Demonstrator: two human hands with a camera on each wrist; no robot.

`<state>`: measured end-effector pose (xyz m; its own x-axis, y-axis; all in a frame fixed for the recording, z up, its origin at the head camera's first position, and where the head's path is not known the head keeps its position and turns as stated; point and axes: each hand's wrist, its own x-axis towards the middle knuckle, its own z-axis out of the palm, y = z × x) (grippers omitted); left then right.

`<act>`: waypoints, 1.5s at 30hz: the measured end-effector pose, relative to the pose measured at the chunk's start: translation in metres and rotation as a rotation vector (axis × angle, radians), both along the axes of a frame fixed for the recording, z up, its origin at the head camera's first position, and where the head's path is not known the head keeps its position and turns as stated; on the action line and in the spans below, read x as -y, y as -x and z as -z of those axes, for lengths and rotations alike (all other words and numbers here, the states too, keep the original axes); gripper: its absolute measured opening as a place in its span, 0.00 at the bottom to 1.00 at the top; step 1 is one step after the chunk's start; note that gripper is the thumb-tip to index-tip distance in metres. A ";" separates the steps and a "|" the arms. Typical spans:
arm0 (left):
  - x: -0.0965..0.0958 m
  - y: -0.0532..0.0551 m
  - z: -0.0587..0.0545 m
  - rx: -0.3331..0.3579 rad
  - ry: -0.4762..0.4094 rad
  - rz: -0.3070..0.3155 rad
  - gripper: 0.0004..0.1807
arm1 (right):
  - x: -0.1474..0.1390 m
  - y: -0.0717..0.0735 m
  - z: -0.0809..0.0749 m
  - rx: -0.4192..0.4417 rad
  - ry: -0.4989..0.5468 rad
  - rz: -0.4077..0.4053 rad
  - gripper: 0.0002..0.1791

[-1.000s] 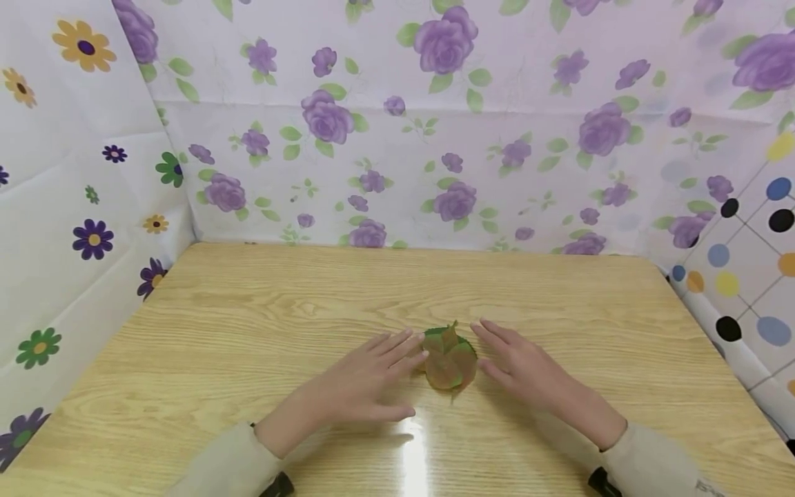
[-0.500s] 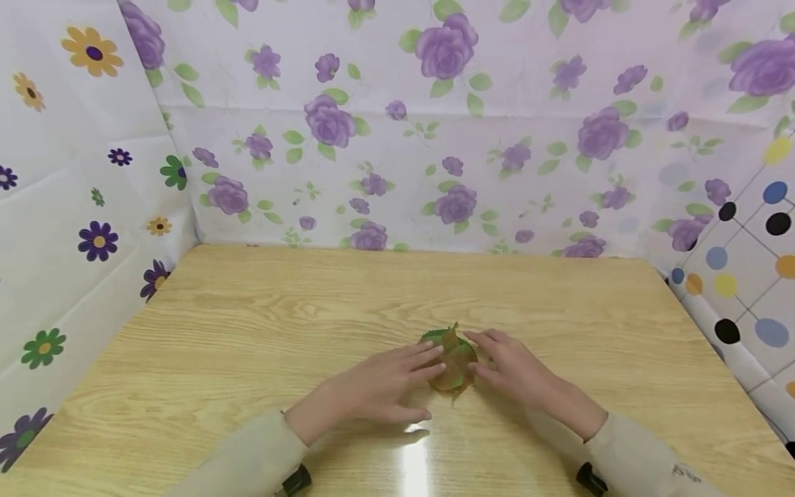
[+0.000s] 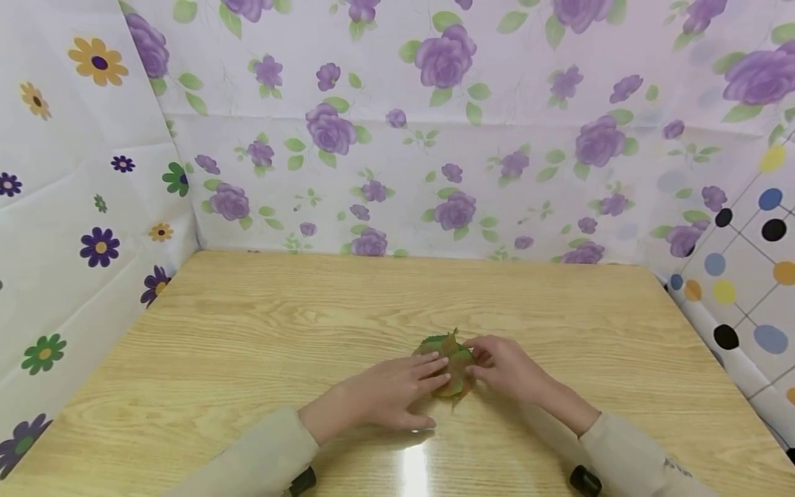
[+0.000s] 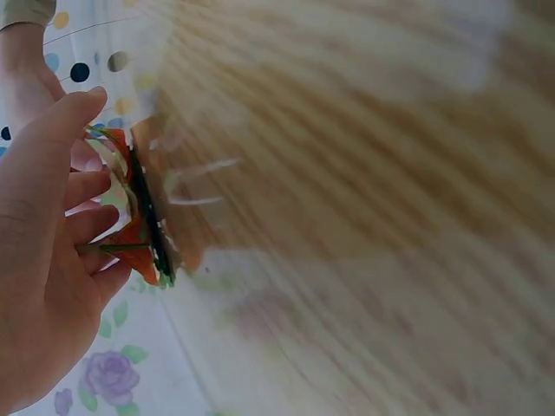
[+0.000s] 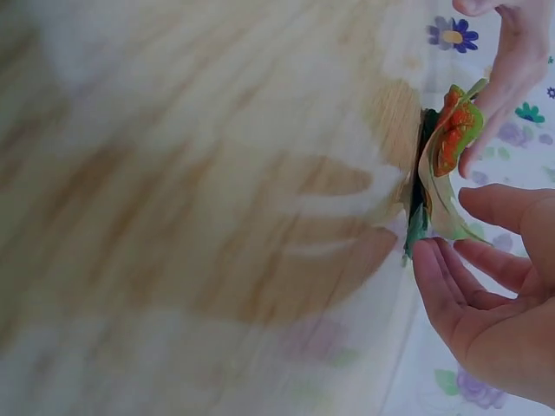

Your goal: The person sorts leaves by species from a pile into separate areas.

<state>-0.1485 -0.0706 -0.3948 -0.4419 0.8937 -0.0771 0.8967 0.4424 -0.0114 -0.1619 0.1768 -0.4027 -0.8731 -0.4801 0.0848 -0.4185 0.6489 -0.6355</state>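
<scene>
A small stack of leaves (image 3: 461, 364), green mixed with orange-brown, lies flat on the wooden table. My left hand (image 3: 394, 390) reaches over its left side with spread fingers resting on the top leaves and the thumb held apart. In the left wrist view, orange and green leaves (image 4: 132, 251) with thin stems show past the fingertips, above a dark green layer. At the stack's right edge is my right hand (image 3: 512, 369), its fingers bent and its thumb set apart from them. The right wrist view has those fingertips right at the edge of the leaves (image 5: 438, 186). Fingers partly hide the stack.
The wood-grain table (image 3: 279, 304) meets a purple-flowered cloth (image 3: 373, 138) at the back. A daisy-print cloth (image 3: 81, 207) hangs on the left and a dotted cloth (image 3: 745, 297) on the right. Dark bands (image 3: 585, 480) are strapped under both sleeves.
My left hand has moved right and its fingers have come onto the leaves. The right hand has drawn in to their right edge, its fingers bending. The head view has tilted slightly.
</scene>
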 end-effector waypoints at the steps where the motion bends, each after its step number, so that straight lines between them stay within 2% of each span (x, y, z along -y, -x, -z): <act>1: 0.000 0.000 0.001 0.004 0.001 0.001 0.39 | 0.000 0.001 0.000 0.003 -0.001 0.002 0.18; 5: -0.001 0.001 0.004 0.028 -0.005 0.003 0.39 | 0.000 0.003 0.001 0.020 0.014 0.003 0.16; 16: 0.000 0.003 0.008 0.082 0.014 0.009 0.38 | 0.002 0.008 0.002 0.132 0.072 0.050 0.13; 23: 0.000 0.002 0.009 0.100 0.020 0.009 0.37 | 0.002 0.007 0.004 0.144 0.100 0.072 0.09; 31: 0.001 0.003 0.013 0.085 0.019 0.009 0.37 | 0.000 0.006 0.004 0.150 0.147 0.082 0.08; 45: 0.000 0.001 0.012 0.118 0.009 -0.005 0.36 | 0.000 0.008 0.001 0.191 0.227 0.146 0.06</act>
<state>-0.1493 -0.0711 -0.4070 -0.4336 0.8906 -0.1371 0.8899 0.4472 0.0901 -0.1698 0.1766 -0.4036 -0.9419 -0.3360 0.0038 -0.1910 0.5261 -0.8287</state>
